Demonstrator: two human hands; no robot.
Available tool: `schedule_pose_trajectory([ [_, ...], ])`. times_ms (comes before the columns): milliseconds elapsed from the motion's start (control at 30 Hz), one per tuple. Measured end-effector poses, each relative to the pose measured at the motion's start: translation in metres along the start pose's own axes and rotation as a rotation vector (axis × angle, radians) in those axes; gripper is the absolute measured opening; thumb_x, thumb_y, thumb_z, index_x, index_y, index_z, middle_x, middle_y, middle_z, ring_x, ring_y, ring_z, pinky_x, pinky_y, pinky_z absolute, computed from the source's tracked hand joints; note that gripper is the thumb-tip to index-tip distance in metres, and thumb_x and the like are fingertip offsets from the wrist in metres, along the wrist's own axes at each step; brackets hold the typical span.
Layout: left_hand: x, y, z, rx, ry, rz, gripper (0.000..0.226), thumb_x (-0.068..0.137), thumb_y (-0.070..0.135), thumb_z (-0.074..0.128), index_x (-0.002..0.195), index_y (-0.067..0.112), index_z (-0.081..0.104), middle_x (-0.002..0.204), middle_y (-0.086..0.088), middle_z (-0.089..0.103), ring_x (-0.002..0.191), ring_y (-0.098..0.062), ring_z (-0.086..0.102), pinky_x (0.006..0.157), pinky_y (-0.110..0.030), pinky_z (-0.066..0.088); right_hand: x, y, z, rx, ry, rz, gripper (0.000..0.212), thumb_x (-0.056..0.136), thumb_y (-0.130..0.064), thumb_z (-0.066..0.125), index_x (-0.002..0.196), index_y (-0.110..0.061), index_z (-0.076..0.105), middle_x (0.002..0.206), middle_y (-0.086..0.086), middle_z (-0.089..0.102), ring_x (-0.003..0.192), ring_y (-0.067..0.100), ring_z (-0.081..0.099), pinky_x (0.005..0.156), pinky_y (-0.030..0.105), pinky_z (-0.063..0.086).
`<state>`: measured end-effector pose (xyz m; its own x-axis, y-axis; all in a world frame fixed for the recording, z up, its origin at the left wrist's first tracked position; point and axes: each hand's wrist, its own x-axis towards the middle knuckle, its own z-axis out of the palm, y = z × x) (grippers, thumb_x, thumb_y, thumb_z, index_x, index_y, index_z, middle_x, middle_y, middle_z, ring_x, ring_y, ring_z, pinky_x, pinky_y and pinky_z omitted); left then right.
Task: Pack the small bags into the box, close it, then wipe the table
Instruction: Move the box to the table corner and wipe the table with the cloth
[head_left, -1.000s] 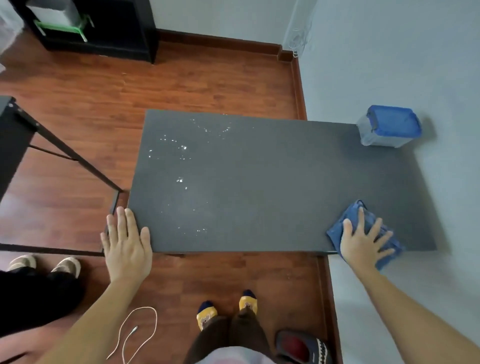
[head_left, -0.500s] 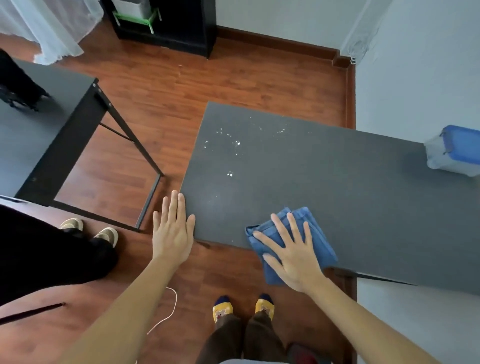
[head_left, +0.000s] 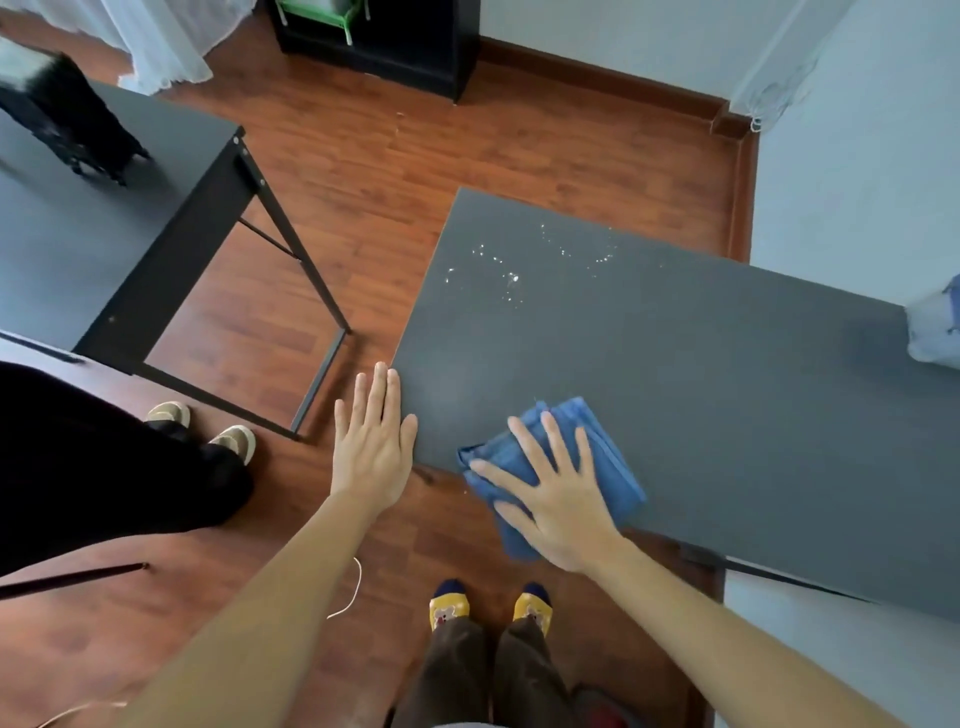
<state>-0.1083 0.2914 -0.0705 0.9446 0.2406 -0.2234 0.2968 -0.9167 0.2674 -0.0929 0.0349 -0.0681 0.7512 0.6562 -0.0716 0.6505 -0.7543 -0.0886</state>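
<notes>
My right hand (head_left: 553, 499) lies flat with fingers spread on a folded blue cloth (head_left: 597, 452) at the near edge of the dark grey table (head_left: 701, 389); part of the cloth hangs over that edge. My left hand (head_left: 371, 441) rests flat at the table's near left corner, holding nothing. White specks (head_left: 511, 275) are scattered on the far left part of the tabletop. The clear box with the blue lid (head_left: 937, 332) stands at the right edge of view, mostly cut off.
A second dark table (head_left: 93, 244) with black legs stands to the left. Another person's legs and shoes (head_left: 208, 431) are at lower left. A white cable (head_left: 353, 587) lies on the wooden floor. A black shelf (head_left: 384, 41) stands against the far wall.
My right hand has slid the cloth from the table's near right corner leftward along the near edge. My view has turned left, pushing the box to the frame's right edge. My left hand stays put.
</notes>
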Motion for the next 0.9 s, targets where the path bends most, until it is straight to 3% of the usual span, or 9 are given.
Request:
schedule_pose_trajectory([
  [67, 0.000, 0.002, -0.001, -0.007, -0.006, -0.003, 0.060, 0.102, 0.039, 0.014, 0.153, 0.015, -0.007, 0.163, -0.001, -0.010, 0.150, -0.022, -0.012, 0.122, -0.047, -0.001, -0.062, 0.043, -0.004, -0.036, -0.043, 0.072, 0.049, 0.099, -0.058, 0.024, 0.148, -0.056, 0.018, 0.164, 0.002, 0.019, 0.151, 0.038, 0.008, 0.112, 0.069, 0.017],
  [133, -0.001, 0.003, -0.001, -0.009, 0.003, -0.006, 0.060, 0.102, 0.039, 0.013, 0.153, 0.014, -0.006, 0.163, -0.001, -0.010, 0.150, -0.022, -0.012, 0.122, -0.046, -0.001, -0.088, 0.083, -0.017, 0.008, -0.100, 0.368, 0.051, 0.096, -0.064, 0.015, 0.147, -0.057, 0.015, 0.164, 0.002, 0.019, 0.151, 0.038, 0.006, 0.112, 0.070, 0.017],
  [267, 0.002, 0.003, -0.002, -0.018, 0.014, -0.016, 0.060, 0.102, 0.038, 0.014, 0.153, 0.014, -0.005, 0.164, -0.003, -0.008, 0.150, -0.023, -0.009, 0.122, -0.047, 0.001, -0.006, 0.081, -0.028, 0.156, -0.016, 0.900, 0.061, 0.090, -0.070, 0.018, 0.149, -0.053, 0.019, 0.165, 0.007, 0.009, 0.149, 0.043, 0.000, 0.112, 0.072, 0.011],
  [367, 0.002, 0.000, -0.002, -0.020, 0.013, -0.018, 0.060, 0.102, 0.039, 0.015, 0.154, 0.013, -0.002, 0.164, -0.004, -0.005, 0.151, -0.025, -0.007, 0.122, -0.049, 0.005, 0.060, 0.013, -0.015, 0.133, 0.018, 0.618, 0.056, 0.095, -0.063, 0.031, 0.149, -0.052, 0.019, 0.165, 0.010, 0.011, 0.149, 0.046, 0.000, 0.113, 0.073, 0.003],
  [467, -0.004, -0.005, 0.000, -0.020, 0.012, -0.027, 0.062, 0.100, 0.042, 0.013, 0.154, 0.014, -0.001, 0.164, -0.003, -0.004, 0.151, -0.025, -0.005, 0.121, -0.051, 0.007, 0.047, -0.047, 0.003, 0.086, 0.033, 0.245, 0.051, 0.098, -0.061, 0.025, 0.148, -0.054, 0.020, 0.163, 0.007, 0.019, 0.149, 0.044, 0.006, 0.113, 0.071, 0.008],
  [533, -0.002, -0.008, 0.001, -0.027, 0.025, -0.023, 0.065, 0.097, 0.046, 0.007, 0.154, 0.015, -0.001, 0.164, -0.002, -0.004, 0.151, -0.025, -0.005, 0.121, -0.051, 0.006, 0.005, -0.027, 0.009, 0.063, 0.046, 0.242, 0.051, 0.099, -0.061, 0.022, 0.149, -0.053, 0.018, 0.163, 0.003, 0.020, 0.150, 0.040, 0.009, 0.114, 0.069, 0.012],
  [667, 0.001, -0.003, 0.005, -0.038, 0.026, 0.010, 0.068, 0.096, 0.048, 0.005, 0.154, 0.014, 0.000, 0.164, -0.003, -0.003, 0.151, -0.027, -0.003, 0.120, -0.050, 0.006, -0.118, 0.096, 0.000, 0.032, 0.044, 0.795, 0.053, 0.096, -0.060, 0.022, 0.148, -0.052, 0.022, 0.162, 0.003, 0.024, 0.150, 0.038, 0.012, 0.113, 0.067, 0.016],
  [800, 0.001, 0.000, 0.005, -0.041, 0.047, 0.010, 0.067, 0.097, 0.046, 0.007, 0.154, 0.013, 0.002, 0.164, -0.005, -0.001, 0.151, -0.028, -0.002, 0.120, -0.051, 0.007, -0.164, 0.175, -0.022, 0.244, 0.090, 1.375, 0.054, 0.095, -0.066, 0.020, 0.147, -0.055, 0.006, 0.164, 0.010, 0.015, 0.150, 0.042, 0.004, 0.114, 0.071, 0.006],
  [900, 0.001, 0.001, 0.005, -0.037, 0.038, 0.001, 0.068, 0.096, 0.046, 0.007, 0.154, 0.012, 0.002, 0.164, -0.005, 0.000, 0.151, -0.029, -0.001, 0.120, -0.052, 0.008, -0.108, 0.142, -0.020, 0.228, 0.129, 1.366, 0.058, 0.097, -0.059, 0.033, 0.151, -0.043, 0.022, 0.163, 0.017, 0.015, 0.147, 0.049, 0.006, 0.112, 0.074, 0.005],
])
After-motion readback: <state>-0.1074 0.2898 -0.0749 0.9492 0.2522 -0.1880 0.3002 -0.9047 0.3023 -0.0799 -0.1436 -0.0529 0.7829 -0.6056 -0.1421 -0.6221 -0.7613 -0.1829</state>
